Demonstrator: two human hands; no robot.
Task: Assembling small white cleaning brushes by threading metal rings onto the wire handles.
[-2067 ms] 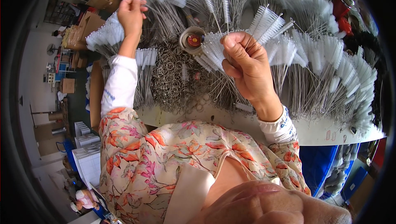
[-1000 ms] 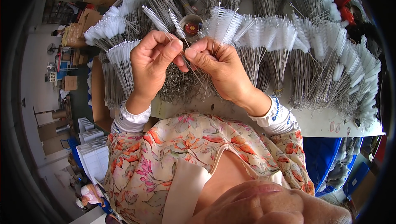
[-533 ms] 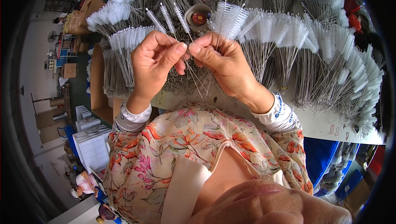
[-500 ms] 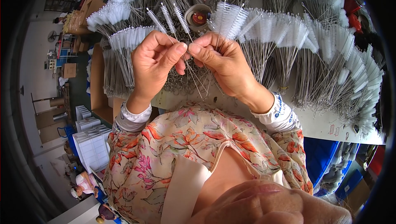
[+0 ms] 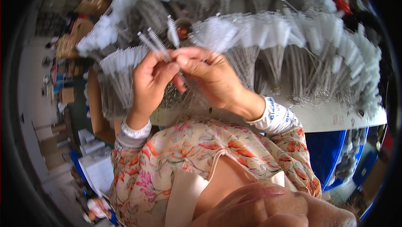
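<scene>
Pinching three thin brushes between them, both hands meet just above the table edge; left hand has fingers curled narrow round the wire stems, thumb pressed in; right hand closes finger and thumb on the same stems from the right; the white bristle ends fan up and to the far left, clear of the fingers.

Judged light, springy, easily bent: twisted wire stems, soft bristle heads; stems likely slippery and prone to splaying apart, so the hold belongs low on the bare wire, close together, not on the bristles, which would crush or snag.

Rows of brushes lie spread across the far table, heads outward, stems toward the person; another bundle sits left of the hands; a small round tub stands far, just behind the held brushes; whether the wire tips below the fingers touch the heap, cannot tell.
</scene>
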